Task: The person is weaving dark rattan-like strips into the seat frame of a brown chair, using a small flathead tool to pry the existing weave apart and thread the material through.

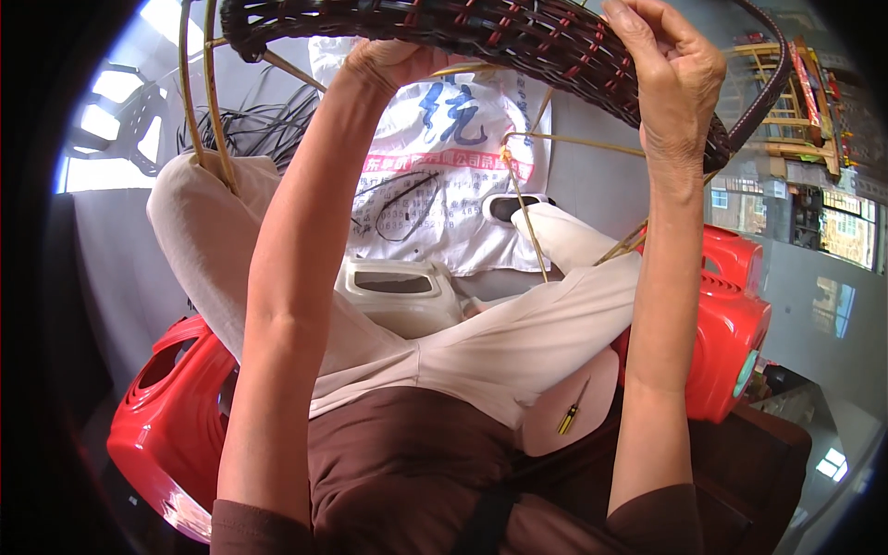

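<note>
I hold up a curved, dark brown woven piece (pixel 518 42) with red strands, which spans the top of the view. My left hand (pixel 384 60) grips its lower edge left of centre, fingers partly hidden behind it. My right hand (pixel 680 83) is closed on its right end, thumb across the weave. A braided dark strap (pixel 770 92) arches beyond that end. Thin tan canes (pixel 211 111) run from the weave down toward my legs, some resting against my pale trousers (pixel 499 351).
A white printed sack (pixel 435 213) lies ahead, with dark loose strips (pixel 254 120) left of it. A cream plastic stool (pixel 398 305) stands between my legs, red plastic stools (pixel 157 407) at both sides. A screwdriver (pixel 572 412) lies on a pink pad. Stacked frames (pixel 786 111) stand at the right.
</note>
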A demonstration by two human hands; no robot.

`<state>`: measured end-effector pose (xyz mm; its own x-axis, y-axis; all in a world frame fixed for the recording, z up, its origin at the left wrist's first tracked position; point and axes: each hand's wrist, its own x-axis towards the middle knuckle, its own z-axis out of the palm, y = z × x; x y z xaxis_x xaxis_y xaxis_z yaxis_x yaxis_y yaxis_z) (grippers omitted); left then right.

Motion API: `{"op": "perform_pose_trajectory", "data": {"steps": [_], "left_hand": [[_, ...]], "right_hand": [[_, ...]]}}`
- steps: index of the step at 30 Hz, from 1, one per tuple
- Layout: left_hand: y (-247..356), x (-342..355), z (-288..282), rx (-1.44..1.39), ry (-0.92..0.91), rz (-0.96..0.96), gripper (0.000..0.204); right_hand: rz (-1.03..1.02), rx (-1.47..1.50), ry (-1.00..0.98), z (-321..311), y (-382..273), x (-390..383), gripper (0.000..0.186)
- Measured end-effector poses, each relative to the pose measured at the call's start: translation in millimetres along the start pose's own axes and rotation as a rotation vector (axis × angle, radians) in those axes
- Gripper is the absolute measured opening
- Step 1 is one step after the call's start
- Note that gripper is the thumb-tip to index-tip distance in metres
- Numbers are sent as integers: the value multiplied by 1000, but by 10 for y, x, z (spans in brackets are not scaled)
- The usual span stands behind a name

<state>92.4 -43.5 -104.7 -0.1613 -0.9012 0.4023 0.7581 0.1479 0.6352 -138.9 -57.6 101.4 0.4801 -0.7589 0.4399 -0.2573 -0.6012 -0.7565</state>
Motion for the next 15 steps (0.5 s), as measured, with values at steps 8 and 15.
{"op": "perform_pose_trajectory", "data": {"steps": [8,15], "left_hand": [[10,-4,-30,-12,9,-1,36],[67,23,-84,-1,-5,-2,37]], "right_hand": [[-81,-40,52,44,-38,-41,12],[22,-49,15,9,-52,-24,13]]}}
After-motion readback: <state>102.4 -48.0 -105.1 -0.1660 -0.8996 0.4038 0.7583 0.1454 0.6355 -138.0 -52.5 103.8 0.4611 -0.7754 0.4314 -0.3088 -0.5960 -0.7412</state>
